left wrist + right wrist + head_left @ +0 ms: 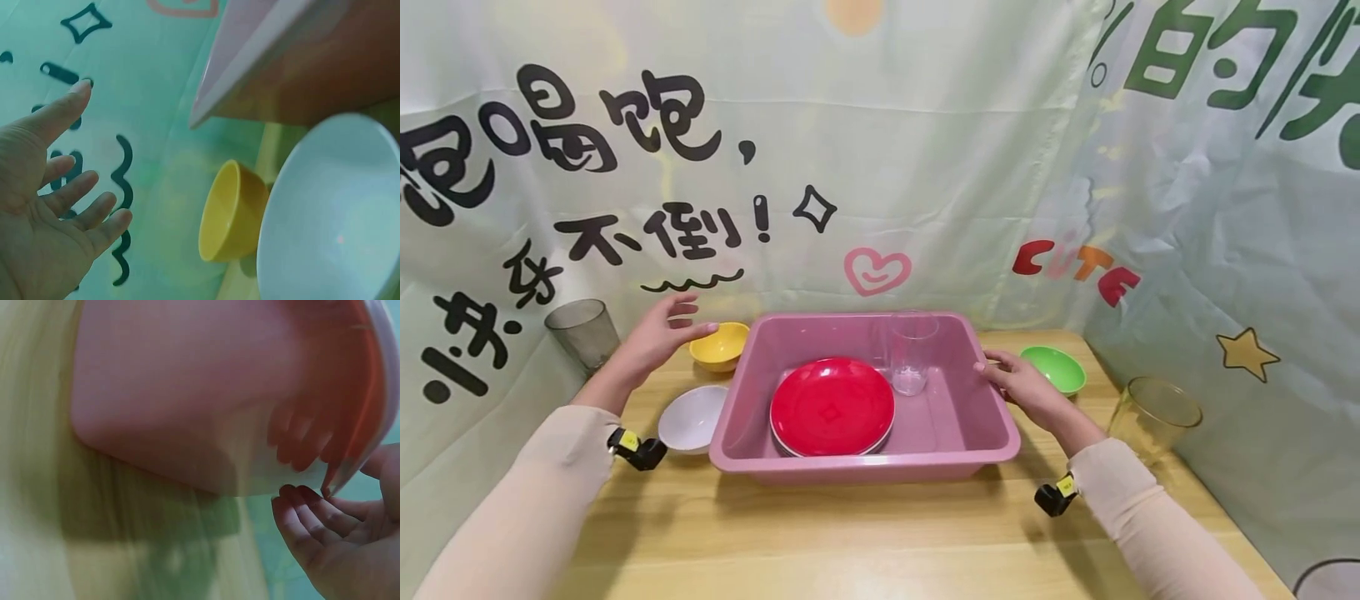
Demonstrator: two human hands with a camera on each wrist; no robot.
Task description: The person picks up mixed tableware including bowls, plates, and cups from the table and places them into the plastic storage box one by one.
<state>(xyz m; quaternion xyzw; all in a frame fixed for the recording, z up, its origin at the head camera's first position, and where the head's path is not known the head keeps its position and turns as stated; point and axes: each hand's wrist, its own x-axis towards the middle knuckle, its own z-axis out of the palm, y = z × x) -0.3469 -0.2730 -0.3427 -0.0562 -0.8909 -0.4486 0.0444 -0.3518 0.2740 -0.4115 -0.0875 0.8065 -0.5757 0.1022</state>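
Observation:
A pink rectangular basin [865, 471] stands mid-table. Inside it, red plates [832, 407] lie stacked at the left, and a clear glass [912, 358] stands upright at the back right. My right hand [1022, 383] pinches the basin's right rim, thumb over the edge and fingers against the outer wall; the right wrist view shows this hand [347, 531] close. My left hand [658, 337] hovers with spread fingers beside a yellow bowl [721, 348], holding nothing. In the left wrist view its palm [50, 219] is apart from the yellow bowl [232, 212] and the white bowl [337, 212].
The white bowl [692, 419] sits left of the basin, close to its wall. A grey tumbler [582, 332] stands behind my left forearm. On the right are a green bowl [1055, 369] and a yellowish glass [1156, 417]. Printed cloth [970, 167] hangs behind the wooden table [865, 533].

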